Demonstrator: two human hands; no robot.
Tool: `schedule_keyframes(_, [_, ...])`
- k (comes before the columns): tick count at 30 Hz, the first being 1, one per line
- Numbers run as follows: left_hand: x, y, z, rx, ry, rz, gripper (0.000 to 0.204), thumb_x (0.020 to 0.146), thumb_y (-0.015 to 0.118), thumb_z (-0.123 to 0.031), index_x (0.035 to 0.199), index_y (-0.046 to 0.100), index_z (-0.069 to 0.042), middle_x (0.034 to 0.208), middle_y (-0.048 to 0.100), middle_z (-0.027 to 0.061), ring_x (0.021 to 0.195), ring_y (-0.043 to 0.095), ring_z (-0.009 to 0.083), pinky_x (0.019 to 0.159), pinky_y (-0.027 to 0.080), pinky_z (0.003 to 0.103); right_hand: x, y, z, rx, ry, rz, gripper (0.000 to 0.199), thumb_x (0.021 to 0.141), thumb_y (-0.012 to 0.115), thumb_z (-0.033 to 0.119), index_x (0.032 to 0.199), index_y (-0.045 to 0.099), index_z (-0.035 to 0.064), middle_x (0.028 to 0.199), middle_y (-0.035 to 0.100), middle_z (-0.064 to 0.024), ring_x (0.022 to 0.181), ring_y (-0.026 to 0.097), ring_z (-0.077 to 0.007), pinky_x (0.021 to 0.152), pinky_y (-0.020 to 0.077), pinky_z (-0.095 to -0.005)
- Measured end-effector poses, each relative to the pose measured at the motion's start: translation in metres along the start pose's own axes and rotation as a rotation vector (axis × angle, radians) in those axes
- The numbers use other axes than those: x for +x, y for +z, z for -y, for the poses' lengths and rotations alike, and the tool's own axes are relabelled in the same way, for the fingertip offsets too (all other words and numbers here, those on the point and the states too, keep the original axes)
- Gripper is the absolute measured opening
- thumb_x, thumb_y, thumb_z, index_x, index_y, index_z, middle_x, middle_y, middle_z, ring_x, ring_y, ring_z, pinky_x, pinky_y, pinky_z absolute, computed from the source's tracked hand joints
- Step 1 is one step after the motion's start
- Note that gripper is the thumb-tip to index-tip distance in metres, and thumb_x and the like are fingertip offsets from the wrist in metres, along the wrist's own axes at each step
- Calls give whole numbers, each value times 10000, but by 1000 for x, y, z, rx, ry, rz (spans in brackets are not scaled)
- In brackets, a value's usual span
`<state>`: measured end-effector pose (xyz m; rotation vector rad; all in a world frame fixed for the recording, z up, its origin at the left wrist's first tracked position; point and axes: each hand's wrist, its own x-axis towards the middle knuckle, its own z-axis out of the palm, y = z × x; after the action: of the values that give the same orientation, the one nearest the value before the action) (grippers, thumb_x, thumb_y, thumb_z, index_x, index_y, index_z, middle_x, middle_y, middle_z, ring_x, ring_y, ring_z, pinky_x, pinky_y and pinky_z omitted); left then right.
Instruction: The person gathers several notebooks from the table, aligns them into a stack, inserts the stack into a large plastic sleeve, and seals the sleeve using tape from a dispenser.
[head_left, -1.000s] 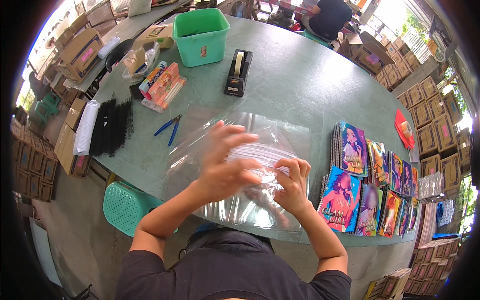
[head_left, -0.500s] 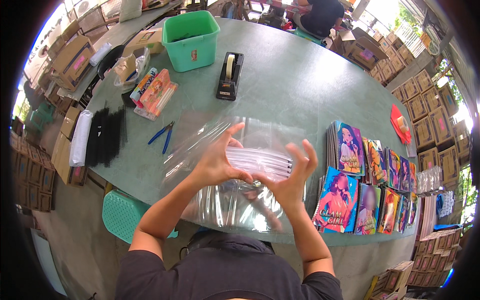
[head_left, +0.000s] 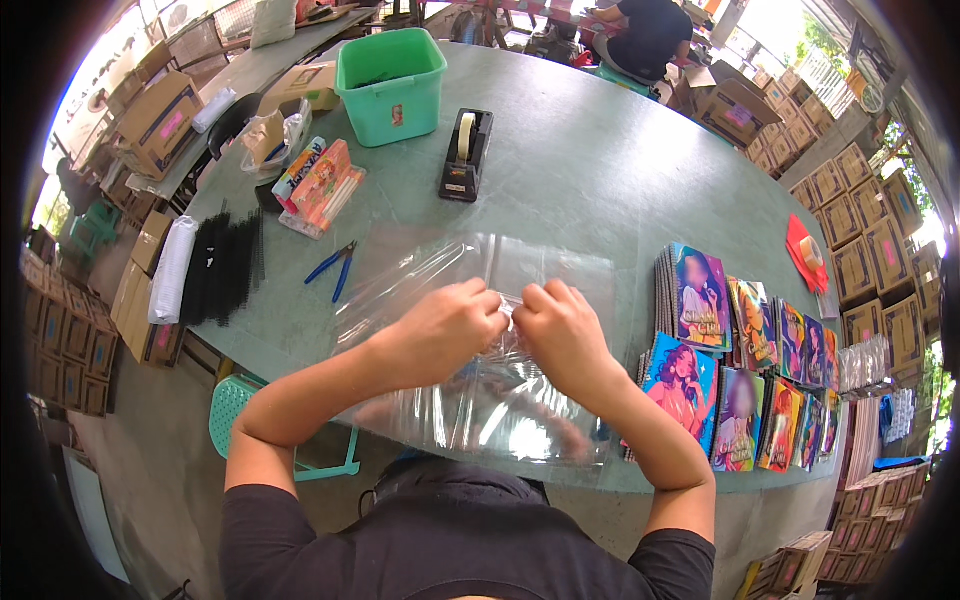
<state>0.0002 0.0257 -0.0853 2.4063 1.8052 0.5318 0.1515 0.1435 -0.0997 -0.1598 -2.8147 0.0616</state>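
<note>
Clear plastic sheets (head_left: 460, 420) lie spread in glossy layers on the green table in front of me. Above them my left hand (head_left: 455, 325) is closed, fingers curled in and knuckles up. Close beside it, my right hand (head_left: 565, 335) is closed in the same way. Both pinch clear plastic (head_left: 511, 302), of which only a small crinkled part shows in the gap between them. The rest of what they hold is hidden behind the fingers. Blue-handled cutters (head_left: 333, 270) lie left of the sheets.
Spiral notebooks (head_left: 680, 385) stand in rows on the right. A tape dispenser (head_left: 466, 160) and green bin (head_left: 392, 95) are at the back. Black plastic spirals (head_left: 222, 265) lie left, a tape roll (head_left: 810, 252) far right. A teal stool (head_left: 232, 415) stands by the table edge; a person (head_left: 645, 40) sits beyond.
My hands were spread around a whitish, layered stack of clear plastic. Now the fingers are curled closed, the hands nearly meet, and the stack is mostly out of sight. The view shifted slightly.
</note>
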Motion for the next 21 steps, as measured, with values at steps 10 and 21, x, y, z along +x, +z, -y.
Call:
schedule_keyframes(10, [-37, 51, -2, 101, 298, -408, 213, 662, 611, -98, 842, 592, 14, 807, 512, 73, 805, 537, 232, 665, 477, 330, -33, -35, 0, 440, 140, 195, 374, 878, 524, 180, 1210, 533, 8, 1335, 466, -155, 1273, 413, -265, 1060, 300, -432])
schedule_keyframes(21, [-40, 67, 28, 146, 537, -455, 103, 671, 671, -34, 744, 603, -61, 878, 538, 47, 831, 542, 178, 650, 479, 303, -20, 7, -3, 254, 9, 273, 527, 855, 556, 163, 1366, 426, 175, 1441, 368, -16, 1358, 287, -229, 1105, 222, -420])
